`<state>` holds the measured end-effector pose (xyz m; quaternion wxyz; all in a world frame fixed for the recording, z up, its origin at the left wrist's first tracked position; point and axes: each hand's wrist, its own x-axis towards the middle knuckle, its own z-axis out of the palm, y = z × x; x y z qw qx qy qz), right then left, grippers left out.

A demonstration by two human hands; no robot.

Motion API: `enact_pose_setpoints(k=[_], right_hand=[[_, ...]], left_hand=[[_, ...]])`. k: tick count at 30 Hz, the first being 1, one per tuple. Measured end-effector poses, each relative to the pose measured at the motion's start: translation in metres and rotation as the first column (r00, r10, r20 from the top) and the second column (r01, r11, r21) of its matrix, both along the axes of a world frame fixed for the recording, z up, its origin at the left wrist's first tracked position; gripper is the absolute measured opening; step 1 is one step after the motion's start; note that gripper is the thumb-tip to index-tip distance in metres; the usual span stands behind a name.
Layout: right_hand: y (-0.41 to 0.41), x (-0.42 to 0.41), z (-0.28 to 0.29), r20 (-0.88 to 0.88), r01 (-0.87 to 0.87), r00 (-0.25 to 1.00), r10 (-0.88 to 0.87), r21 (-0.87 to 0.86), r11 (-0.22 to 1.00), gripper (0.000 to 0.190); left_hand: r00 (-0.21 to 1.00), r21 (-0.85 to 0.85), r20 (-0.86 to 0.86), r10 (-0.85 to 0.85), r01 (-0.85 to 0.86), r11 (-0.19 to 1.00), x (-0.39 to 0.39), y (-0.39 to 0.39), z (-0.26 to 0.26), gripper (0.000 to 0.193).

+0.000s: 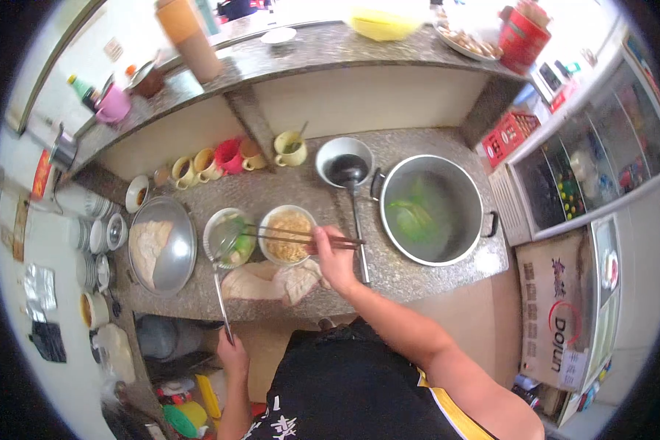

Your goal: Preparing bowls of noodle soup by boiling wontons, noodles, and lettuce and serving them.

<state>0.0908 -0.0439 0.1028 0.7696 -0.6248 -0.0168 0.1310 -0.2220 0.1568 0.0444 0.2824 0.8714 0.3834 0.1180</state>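
My left hand [234, 352] grips the handle of a long-handled wire strainer [220, 297], whose basket lies over a white bowl [208, 242]. Green leaves [241, 254] and pale pieces show in and around that basket. Between the fingers of my right hand [333, 256] is a pair of dark chopsticks [286, 234], their tips reaching left to the strainer. Under the chopsticks stands a second bowl [263, 242] filled with noodles [289, 228]. A crumpled pale cloth [258, 283] lies along the counter in front of both bowls.
A big pot [451, 220] of steaming liquid with greens stands right, beside a ladle [357, 220] resting in a white bowl [335, 148]. Left are a round metal lid [176, 253] and stacked plates [82, 234]. Several mugs [206, 164] line the back below a raised stone shelf [319, 55].
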Motion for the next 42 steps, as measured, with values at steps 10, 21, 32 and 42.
enact_pose_setpoints(k=[10,21,32,42], right_hand=[[-0.244,0.037,-0.002,-0.098,0.530,0.838,-0.538,-0.093,0.843,0.036],[-0.410,0.106,-0.073,0.511,0.627,0.771,-0.381,-0.504,0.594,0.012],[-0.380,0.081,-0.092,0.317,0.521,0.852,-0.416,-0.584,0.623,0.017],[-0.398,0.054,-0.061,0.308,0.526,0.850,-0.426,-0.465,0.712,0.014]], left_hand=[[0.955,0.163,-0.002,-0.296,0.292,0.942,0.129,-0.085,0.034,0.040],[0.462,0.106,-0.464,-0.756,0.876,0.470,0.473,-0.271,0.008,0.036],[-0.004,-0.457,-0.764,-0.645,0.710,0.536,0.454,-0.290,-0.011,0.022],[0.610,-0.958,-0.275,-0.743,-0.113,0.262,0.400,-0.249,-0.002,0.028]])
